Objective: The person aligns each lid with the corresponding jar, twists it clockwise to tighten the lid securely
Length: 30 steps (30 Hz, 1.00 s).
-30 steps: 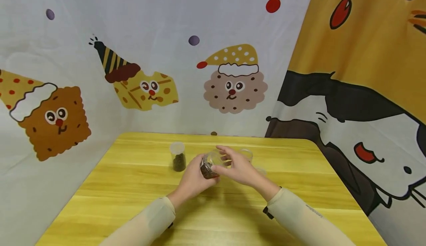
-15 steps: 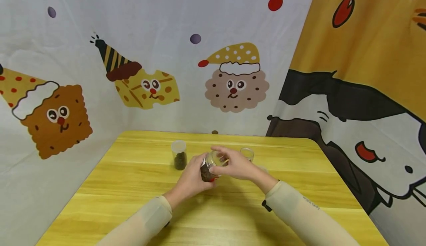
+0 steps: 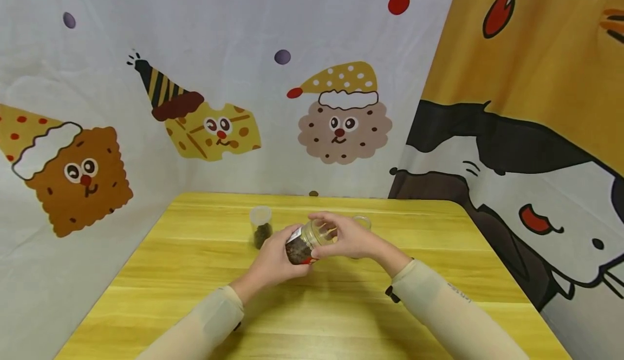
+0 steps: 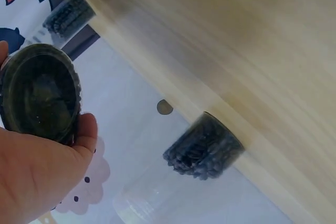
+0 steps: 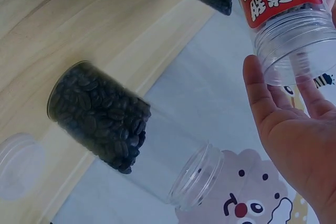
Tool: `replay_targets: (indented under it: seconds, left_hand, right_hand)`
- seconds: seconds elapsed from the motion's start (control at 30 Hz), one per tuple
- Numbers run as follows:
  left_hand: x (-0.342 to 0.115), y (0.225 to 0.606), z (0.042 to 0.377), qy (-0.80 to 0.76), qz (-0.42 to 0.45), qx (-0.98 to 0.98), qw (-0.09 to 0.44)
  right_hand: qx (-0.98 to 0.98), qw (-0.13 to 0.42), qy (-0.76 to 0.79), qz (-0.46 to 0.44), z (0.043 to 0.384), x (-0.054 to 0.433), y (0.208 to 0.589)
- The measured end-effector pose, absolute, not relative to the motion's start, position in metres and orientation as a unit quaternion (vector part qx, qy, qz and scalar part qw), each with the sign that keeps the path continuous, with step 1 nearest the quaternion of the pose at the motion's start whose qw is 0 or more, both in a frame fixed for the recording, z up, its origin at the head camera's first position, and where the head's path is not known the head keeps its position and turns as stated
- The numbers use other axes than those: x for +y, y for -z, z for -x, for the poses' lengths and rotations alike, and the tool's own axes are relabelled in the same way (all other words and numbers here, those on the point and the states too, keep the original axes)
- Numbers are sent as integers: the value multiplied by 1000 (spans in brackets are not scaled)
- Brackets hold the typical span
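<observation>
My left hand (image 3: 273,260) grips a clear plastic jar (image 3: 298,247) with a red label and dark contents. The jar is tilted, its lidless threaded mouth turned toward my right hand (image 3: 352,238). That hand holds the mouth end, with the thumb at the near side and fingers curved round the far side. In the right wrist view, fingertips (image 5: 253,74) touch the rim; whether one reaches inside I cannot tell. The left wrist view shows the jar's round base (image 4: 42,95) above my left hand (image 4: 42,177).
A capped clear jar (image 3: 261,234), part filled with dark beans, stands left of my hands. Behind my right hand is another clear jar (image 3: 362,220); the right wrist view shows this bean jar (image 5: 102,116) uncapped, a translucent lid (image 5: 21,166) lying beside it. A printed curtain hangs beyond the table (image 3: 195,214).
The held jar has tipped further onto its side and shifted slightly left, showing more of its body. My left hand moved with it; my right hand stays at the mouth.
</observation>
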State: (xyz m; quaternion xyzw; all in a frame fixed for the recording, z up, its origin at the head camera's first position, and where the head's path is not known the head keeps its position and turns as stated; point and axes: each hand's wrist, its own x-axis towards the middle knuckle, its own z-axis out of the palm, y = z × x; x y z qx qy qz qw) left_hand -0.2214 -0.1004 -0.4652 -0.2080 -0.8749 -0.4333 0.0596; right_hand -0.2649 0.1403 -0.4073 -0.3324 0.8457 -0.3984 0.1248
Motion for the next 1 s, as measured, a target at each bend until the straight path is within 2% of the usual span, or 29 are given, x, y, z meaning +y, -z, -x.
replay_targets:
  seconds: [0.83,1.0]
  left_hand:
    - [-104,466,220,435,217,-871,70]
    - [-106,465,221,441,222,-868,54]
  right_hand:
    - [828,132,397,374,262,142,407]
    - [828,126,380,392,262,142,406]
